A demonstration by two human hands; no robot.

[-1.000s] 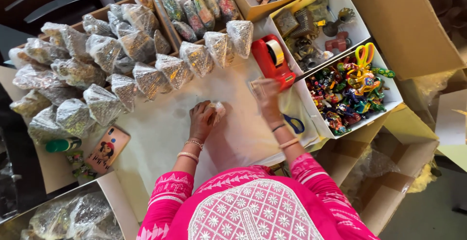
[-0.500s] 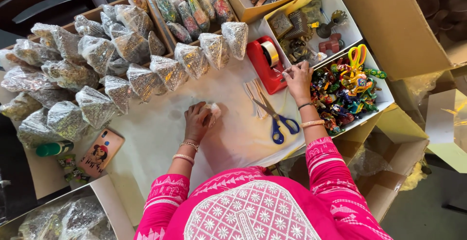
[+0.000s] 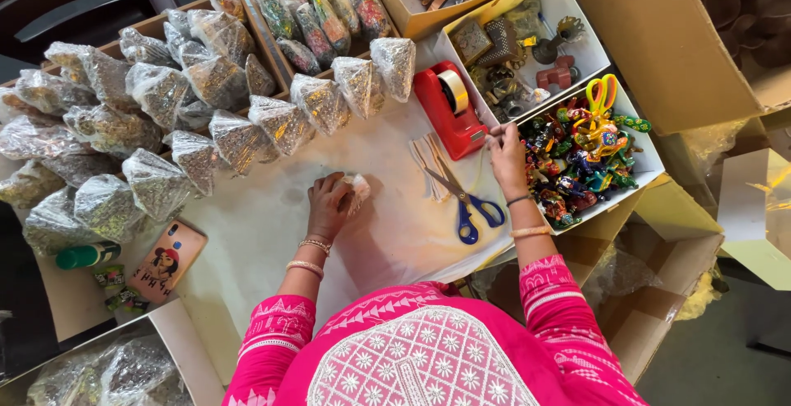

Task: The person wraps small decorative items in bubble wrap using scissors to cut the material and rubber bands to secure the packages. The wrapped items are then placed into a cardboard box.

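- Pinning a small white wrapped bundle (image 3: 356,188) to the worktop (image 3: 272,233) with my left hand (image 3: 329,204), grip clenched over it; if I ease the pressure the wrapping may spring open before it is sealed.
- My right hand (image 3: 507,155) reaches toward the red tape dispenser (image 3: 449,109), fingertips pinched near its front end. I cannot tell whether a strip of tape is already in that grip. A strip pulled at an angle could curl and stick to itself.
- Dragging hard on the dispenser could slide it into the white strips (image 3: 428,163) lying just beside it, or tip it, since nothing holds it down.
- The blue-handled scissors (image 3: 461,200) lie open between my hands, blades toward the strips; my wrist could catch them on its way to the bundle.
- The box of colourful trinkets (image 3: 585,155) sits right by my right hand, so a careless elbow could knock pieces out.
- The filled clear pouches (image 3: 321,101) stand close behind the bundle and could topple.
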